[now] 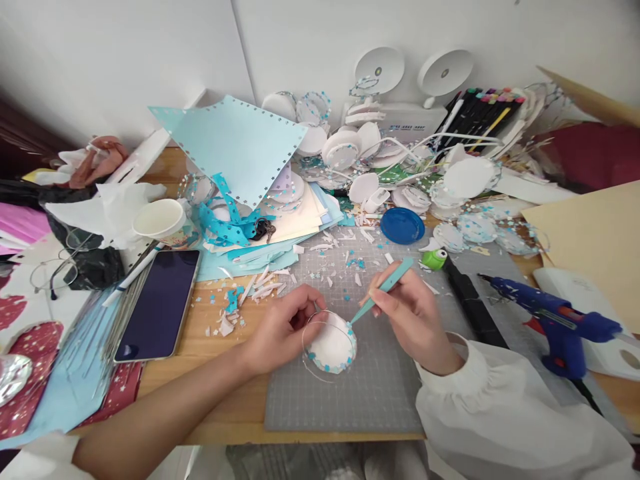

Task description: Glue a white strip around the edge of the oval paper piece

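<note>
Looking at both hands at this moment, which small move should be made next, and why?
I would probably press lightly with the teal tool: the right hand has its tip at the upper right rim of the white disc, where blue pieces sit, and the left hand is at the upper left edge, seemingly steadying it.

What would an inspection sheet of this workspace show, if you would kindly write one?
Surface: grey cutting mat on a wooden table, both strewn with paper scraps.
Things in work: white disc, blue-flecked at the rim; thin wire loop overlapping it; teal tweezers.
Clutter: phone, paper cup, blue lid.
Grips: left grip holds the disc's edge; right grip holds the tweezers, tip at the rim.
Cables: dark cord by the blue glue gun.
Surroundings: white wall; two round lamp heads before it.
</note>
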Demonstrator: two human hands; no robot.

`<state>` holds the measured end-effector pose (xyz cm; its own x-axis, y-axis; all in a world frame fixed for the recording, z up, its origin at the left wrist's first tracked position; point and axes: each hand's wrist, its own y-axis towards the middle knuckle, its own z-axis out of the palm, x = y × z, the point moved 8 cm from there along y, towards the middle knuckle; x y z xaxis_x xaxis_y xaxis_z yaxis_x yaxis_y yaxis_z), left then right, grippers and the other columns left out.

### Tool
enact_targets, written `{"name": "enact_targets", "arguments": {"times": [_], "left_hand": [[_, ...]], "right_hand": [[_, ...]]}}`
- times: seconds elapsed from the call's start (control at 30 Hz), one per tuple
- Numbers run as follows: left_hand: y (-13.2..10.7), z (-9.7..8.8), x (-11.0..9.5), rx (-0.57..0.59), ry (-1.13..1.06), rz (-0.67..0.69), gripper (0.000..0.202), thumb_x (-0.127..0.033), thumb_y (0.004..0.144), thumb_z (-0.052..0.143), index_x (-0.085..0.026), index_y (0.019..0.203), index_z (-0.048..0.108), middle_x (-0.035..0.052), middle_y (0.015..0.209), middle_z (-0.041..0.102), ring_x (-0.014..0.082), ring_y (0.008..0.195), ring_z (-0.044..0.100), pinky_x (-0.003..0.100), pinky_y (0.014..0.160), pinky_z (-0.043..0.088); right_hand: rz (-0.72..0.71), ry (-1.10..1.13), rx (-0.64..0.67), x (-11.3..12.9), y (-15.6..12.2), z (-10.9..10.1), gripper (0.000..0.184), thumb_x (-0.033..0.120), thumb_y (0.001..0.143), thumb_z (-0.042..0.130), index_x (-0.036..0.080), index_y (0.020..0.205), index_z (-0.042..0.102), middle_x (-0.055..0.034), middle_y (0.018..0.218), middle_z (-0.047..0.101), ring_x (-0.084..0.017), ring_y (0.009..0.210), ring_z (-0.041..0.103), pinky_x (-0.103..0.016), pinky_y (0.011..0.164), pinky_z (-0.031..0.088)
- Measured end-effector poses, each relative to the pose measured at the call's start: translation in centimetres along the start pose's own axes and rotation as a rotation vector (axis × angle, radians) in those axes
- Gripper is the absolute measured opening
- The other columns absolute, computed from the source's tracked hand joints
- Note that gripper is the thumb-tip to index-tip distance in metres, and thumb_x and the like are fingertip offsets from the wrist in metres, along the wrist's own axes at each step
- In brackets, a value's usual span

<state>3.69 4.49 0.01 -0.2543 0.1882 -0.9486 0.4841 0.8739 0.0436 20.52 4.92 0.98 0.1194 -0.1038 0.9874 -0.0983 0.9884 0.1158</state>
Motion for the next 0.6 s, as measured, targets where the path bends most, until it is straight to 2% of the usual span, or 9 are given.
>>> {"name": "enact_targets", "arguments": {"times": [0.2,0.6], "left_hand": [[-0.03,0.15,-0.02,0.024,-0.003,0.034,0.008,-0.023,0.091,0.053,-0.016,0.095,0.052,-0.0087,0.057,0.040,0.0061,0.049,0.036,0.016,0.046,0.028],[-0.08,0.22,-0.27,0.025,0.016,0.057,0.009,-0.023,0.092,0.052,-0.016,0.096,0.053,-0.0089,0.056,0.038,0.0062,0.048,0.035,0.017,0.046,0.028]], "right_hand": [[0.024,-0.016,-0.012,-0.49,0.10,0.00,0.014,0.031,0.088,0.064,0.022,0.085,0.053,0.0019,0.077,0.053,-0.011,0.068,0.056,-0.023,0.055,0.043],[0.029,-0.063,-0.038,-0.45,0.34,-0.21,0.017,0.032,0.085,0.066,0.021,0.082,0.053,0.0030,0.074,0.051,-0.009,0.060,0.052,-0.023,0.055,0.044]]}}
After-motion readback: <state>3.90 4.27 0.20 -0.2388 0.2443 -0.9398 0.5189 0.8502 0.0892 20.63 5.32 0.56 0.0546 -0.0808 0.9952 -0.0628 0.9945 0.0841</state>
